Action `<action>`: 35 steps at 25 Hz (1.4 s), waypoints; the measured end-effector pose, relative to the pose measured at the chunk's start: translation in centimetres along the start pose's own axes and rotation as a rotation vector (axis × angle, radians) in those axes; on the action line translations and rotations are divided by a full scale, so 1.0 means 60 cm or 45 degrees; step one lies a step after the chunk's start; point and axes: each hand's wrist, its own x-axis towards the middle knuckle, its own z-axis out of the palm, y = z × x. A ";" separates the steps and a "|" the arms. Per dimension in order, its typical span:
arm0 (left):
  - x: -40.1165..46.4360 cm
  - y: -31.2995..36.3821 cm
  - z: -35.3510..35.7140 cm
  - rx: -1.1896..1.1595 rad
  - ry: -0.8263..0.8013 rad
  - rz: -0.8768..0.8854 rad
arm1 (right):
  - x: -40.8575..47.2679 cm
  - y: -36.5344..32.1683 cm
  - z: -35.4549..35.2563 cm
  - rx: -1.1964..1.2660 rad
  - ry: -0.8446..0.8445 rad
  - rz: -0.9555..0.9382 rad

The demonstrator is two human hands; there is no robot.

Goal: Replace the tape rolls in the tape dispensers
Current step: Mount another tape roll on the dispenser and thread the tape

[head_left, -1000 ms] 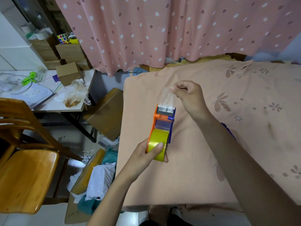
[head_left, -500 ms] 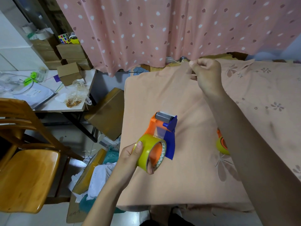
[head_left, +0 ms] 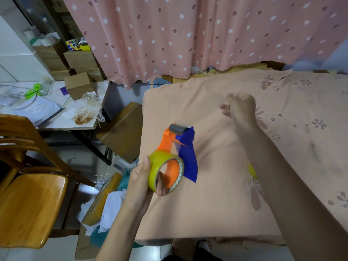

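Bed [head_left: 216, 204], covered by a peach floral sheet: the surface under both of your hands, reaching well beyond each grip. Tape dispenser [head_left: 185, 147], orange and blue: held above the bed by your left hand [head_left: 139, 182], with its grey roller [head_left: 178, 129] at the end farthest from that grip. Tape roll [head_left: 164, 171], yellow: seated on the dispenser's orange hub, inside your left grip, thumb on the outer face and a fingertip through the core. Right hand [head_left: 240, 110]: raised beyond the roller, fingers pinched together; it is blurred, so you cannot tell whether any tape sits in that grip. Second yellow roll [head_left: 252, 171]: just visible behind your right forearm. Likely risk: the clear tape end may fold and stick to itself, or spring back onto the roll, if tension drops.
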 end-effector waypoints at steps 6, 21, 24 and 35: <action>0.043 0.016 0.009 -0.188 0.149 0.105 | -0.131 0.115 0.016 0.382 -0.175 0.956; 0.073 0.016 0.021 -0.296 0.237 0.113 | -0.228 0.128 0.080 0.408 -0.429 1.186; 0.076 0.014 0.012 -0.313 0.203 0.115 | -0.238 0.128 0.079 0.291 -0.439 1.057; 0.088 0.004 0.017 -0.683 0.208 -0.068 | -0.257 0.129 0.071 -0.357 -0.312 0.136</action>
